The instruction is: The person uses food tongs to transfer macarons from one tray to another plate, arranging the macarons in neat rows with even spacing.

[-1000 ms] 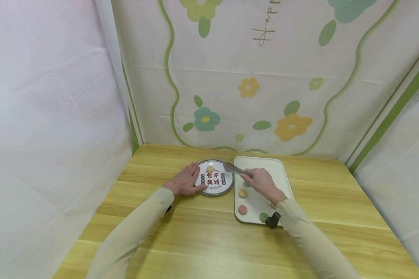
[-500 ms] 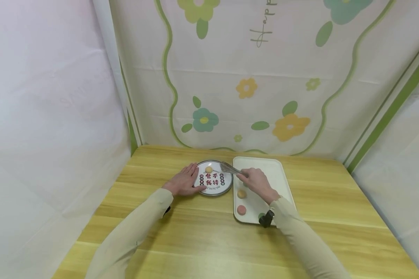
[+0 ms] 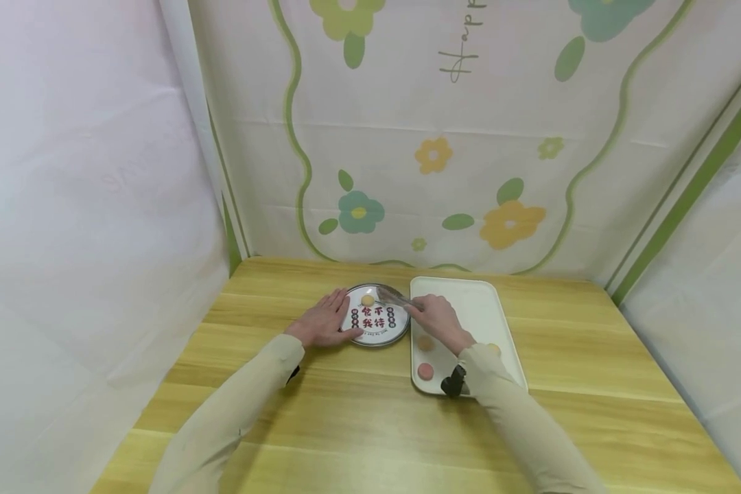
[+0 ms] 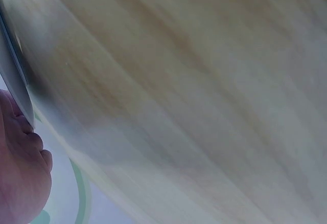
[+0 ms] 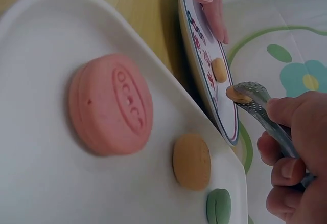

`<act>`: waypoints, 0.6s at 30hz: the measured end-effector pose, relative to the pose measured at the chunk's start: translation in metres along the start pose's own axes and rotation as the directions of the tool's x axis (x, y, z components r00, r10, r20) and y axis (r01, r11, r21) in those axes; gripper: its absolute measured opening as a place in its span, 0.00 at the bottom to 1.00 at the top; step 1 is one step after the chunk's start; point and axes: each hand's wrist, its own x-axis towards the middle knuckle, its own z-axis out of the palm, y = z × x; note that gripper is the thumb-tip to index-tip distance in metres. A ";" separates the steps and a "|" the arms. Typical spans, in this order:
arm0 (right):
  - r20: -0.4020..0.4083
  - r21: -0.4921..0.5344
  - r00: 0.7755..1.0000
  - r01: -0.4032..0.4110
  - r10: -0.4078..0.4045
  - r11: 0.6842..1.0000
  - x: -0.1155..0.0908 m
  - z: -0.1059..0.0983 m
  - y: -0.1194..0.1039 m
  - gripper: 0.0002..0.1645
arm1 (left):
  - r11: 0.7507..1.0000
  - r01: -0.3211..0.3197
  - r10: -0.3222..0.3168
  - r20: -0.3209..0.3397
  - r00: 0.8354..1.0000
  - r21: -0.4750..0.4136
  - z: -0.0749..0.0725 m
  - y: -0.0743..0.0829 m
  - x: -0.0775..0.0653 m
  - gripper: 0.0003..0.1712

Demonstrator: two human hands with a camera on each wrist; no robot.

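My right hand (image 3: 438,317) grips metal tongs (image 3: 395,296), whose tips are over the right part of a round white plate (image 3: 370,339) with red lettering. In the right wrist view, a yellow-orange macaron (image 5: 236,95) is between the tong tips, close to another macaron (image 5: 219,70) lying on the plate. My left hand (image 3: 324,322) rests at the plate's left rim, fingers extended, thumb along the front edge. Under my right forearm lies a white tray (image 3: 478,302). It bears a pink macaron (image 5: 111,105), an orange one (image 5: 191,162) and a green one (image 5: 218,206).
Another yellow macaron (image 3: 494,349) shows on the tray beside my right sleeve, which hides part of the tray. The wooden table (image 3: 346,425) extends in front. A flower-printed cloth (image 3: 401,171) stands upright behind the plate and tray.
My right hand and the tongs have moved left, farther over the plate and nearer the macaron on it. The left hand has stayed at the rim.
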 end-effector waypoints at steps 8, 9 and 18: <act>0.023 0.031 1.000 0.005 -0.006 1.000 0.007 0.008 -0.009 0.16 | 1.000 0.005 -0.005 -0.018 1.000 0.013 0.004 -0.003 0.001 0.61; 0.023 0.030 1.000 0.009 -0.009 1.000 0.008 0.009 -0.009 0.16 | 1.000 0.006 -0.005 -0.017 1.000 0.016 0.004 -0.004 0.001 0.61; 0.010 0.003 1.000 0.024 -0.024 1.000 0.011 0.015 -0.009 0.19 | 1.000 0.002 -0.002 -0.004 1.000 0.015 0.003 -0.002 0.002 0.61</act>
